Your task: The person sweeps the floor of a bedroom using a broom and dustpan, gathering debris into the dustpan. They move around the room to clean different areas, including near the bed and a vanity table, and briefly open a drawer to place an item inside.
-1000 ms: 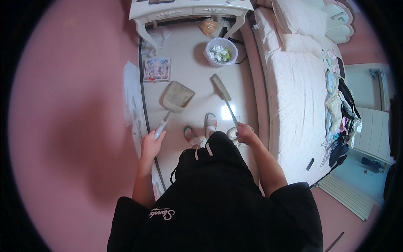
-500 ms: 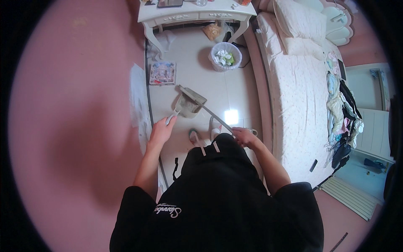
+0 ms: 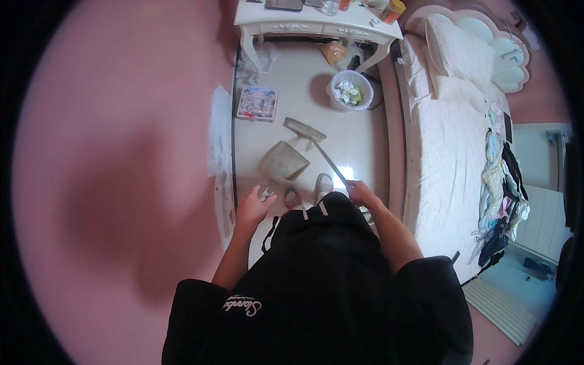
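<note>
My left hand (image 3: 252,208) is closed around the pale handle of a dustpan (image 3: 285,160), its fingers somewhat loose. The beige-grey pan hangs just beyond that hand, its open edge turned away to the right. In my right hand (image 3: 363,194) is the grey stick of a broom, gripped beside my right thigh. From there the stick slants away to the left, down to a long pale broom head (image 3: 305,129). The head is beyond the dustpan, apart from it, near the tiled floor. Slippers show on my feet below.
Ahead stands a white desk (image 3: 316,29). A lined waste bin (image 3: 351,91) full of crumpled tissues is before it, and a colourful flat box (image 3: 258,104) lies by the left wall. A bed (image 3: 447,146) with heaped clothes (image 3: 504,182) borders the right side.
The dustpan has turned and come nearer to me. The broom head has moved off the pan to its far side. My view has shifted left, so the room appears further right.
</note>
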Motion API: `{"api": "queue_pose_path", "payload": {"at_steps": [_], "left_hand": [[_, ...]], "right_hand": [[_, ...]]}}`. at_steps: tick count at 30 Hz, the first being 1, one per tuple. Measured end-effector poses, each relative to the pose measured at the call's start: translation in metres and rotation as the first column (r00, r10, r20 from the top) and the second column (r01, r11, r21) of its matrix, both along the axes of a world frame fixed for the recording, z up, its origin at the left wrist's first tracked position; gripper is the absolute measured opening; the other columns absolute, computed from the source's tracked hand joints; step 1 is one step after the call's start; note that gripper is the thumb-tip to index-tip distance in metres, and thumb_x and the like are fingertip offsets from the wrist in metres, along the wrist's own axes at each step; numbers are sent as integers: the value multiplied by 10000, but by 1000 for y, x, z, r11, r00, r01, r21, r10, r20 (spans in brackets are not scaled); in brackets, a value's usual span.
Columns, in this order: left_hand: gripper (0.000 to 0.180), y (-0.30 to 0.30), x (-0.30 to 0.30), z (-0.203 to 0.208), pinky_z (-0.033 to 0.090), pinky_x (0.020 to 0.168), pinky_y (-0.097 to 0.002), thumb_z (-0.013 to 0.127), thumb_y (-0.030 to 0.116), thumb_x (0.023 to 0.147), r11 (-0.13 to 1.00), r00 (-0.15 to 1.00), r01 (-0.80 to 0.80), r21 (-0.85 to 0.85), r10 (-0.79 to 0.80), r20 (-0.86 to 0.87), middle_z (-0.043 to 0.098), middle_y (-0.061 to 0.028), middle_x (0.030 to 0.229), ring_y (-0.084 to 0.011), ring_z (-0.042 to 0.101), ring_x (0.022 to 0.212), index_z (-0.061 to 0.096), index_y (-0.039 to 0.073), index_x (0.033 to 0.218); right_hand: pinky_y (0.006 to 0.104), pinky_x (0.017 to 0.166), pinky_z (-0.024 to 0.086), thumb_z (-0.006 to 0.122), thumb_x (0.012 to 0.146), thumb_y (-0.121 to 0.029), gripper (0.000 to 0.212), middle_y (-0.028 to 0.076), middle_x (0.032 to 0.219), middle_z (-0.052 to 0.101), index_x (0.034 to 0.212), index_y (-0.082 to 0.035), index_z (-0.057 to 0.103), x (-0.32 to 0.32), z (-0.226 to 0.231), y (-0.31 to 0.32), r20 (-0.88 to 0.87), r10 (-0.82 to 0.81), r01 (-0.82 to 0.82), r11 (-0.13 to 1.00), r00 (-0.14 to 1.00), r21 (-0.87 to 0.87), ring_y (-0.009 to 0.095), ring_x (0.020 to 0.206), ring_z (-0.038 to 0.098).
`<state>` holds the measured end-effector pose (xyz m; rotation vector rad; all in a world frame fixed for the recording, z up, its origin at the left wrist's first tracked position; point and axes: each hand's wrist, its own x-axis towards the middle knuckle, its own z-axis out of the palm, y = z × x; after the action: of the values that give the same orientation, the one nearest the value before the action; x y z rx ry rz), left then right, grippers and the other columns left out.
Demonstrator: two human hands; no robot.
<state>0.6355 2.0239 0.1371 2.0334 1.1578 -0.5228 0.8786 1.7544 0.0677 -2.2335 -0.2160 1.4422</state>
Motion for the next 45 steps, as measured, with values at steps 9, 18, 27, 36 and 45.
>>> {"api": "queue_pose_path", "payload": {"at_steps": [9,18,27,36,45], "left_hand": [[584,6,30,4,477,899,-448,620,492,835,998,998,-52,27,51,26,653,-207,1124,-369,612,1061,610,51,1218],[507,-15,82,-6,515,783,-427,643,513,819,962,965,-252,105,242,98,691,-171,972,-349,654,913,684,101,1112],[542,-31,113,0,521,734,-419,660,597,793,940,933,-306,154,328,-150,706,-133,898,-329,670,857,671,144,1091],[495,-37,132,-9,524,645,-405,621,579,836,949,945,-219,228,264,-192,718,-89,832,-306,686,741,669,167,1108],[467,-20,131,-4,512,607,-414,652,561,820,919,931,-257,299,318,-179,705,-108,786,-320,673,706,696,169,1069]], "right_hand": [[209,406,328,534,968,-262,370,-14,661,509,1282,-73,584,51,93,-16,-275,-39,49,998,961,28,67,487,433],[249,419,390,480,959,-270,412,18,708,542,1306,-65,567,189,101,39,-136,149,-158,986,979,-53,92,507,476],[269,414,409,478,958,-256,449,44,720,535,1367,-72,465,304,47,71,-244,-40,56,997,969,61,117,503,496],[414,478,524,428,921,-137,425,203,840,621,1338,-62,469,434,-146,224,364,464,-541,828,808,147,321,589,623],[508,688,540,484,888,-185,256,255,829,651,936,30,614,407,-131,253,378,575,-607,794,725,-44,385,762,675]]}}
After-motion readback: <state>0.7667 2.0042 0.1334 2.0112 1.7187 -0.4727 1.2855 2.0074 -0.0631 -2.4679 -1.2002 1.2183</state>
